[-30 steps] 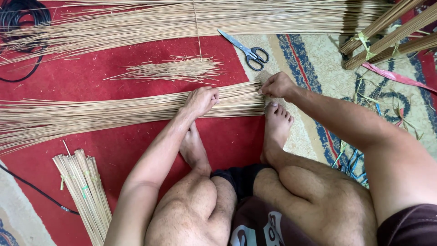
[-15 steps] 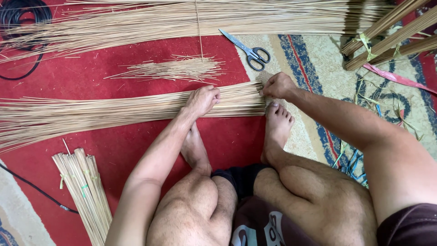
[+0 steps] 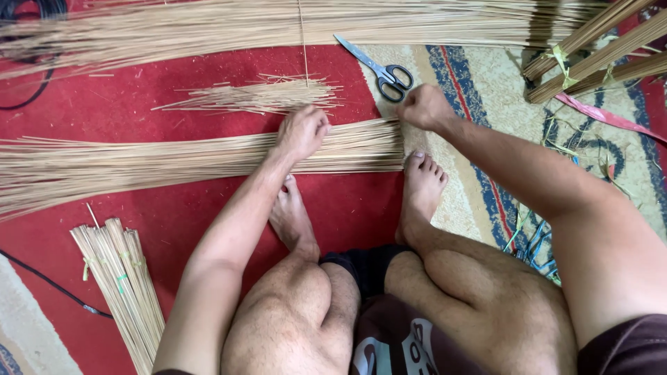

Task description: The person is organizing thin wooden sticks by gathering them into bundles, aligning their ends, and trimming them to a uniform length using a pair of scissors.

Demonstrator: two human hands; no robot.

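- While the flat sheaf of thin sticks (image 3: 174, 163) is pressed down by the left hand (image 3: 302, 132), it should be kept spread.
- The cut ends are best pinched firmly in the fisted right hand (image 3: 424, 107).

A long flat layer of thin tan sticks (image 3: 174, 161) is lying across the red carpet (image 3: 174, 111). Its trimmed ends are sitting evenly at the carpet's right edge, while the far ends are fanning out leftward.

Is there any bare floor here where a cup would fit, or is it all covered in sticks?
Bare red mat lies between the long stick layer and the tied bundle. Another patch sits between the small loose pile and the far stick row. It is crowded where the left hand and right hand press the sticks, near the scissors.
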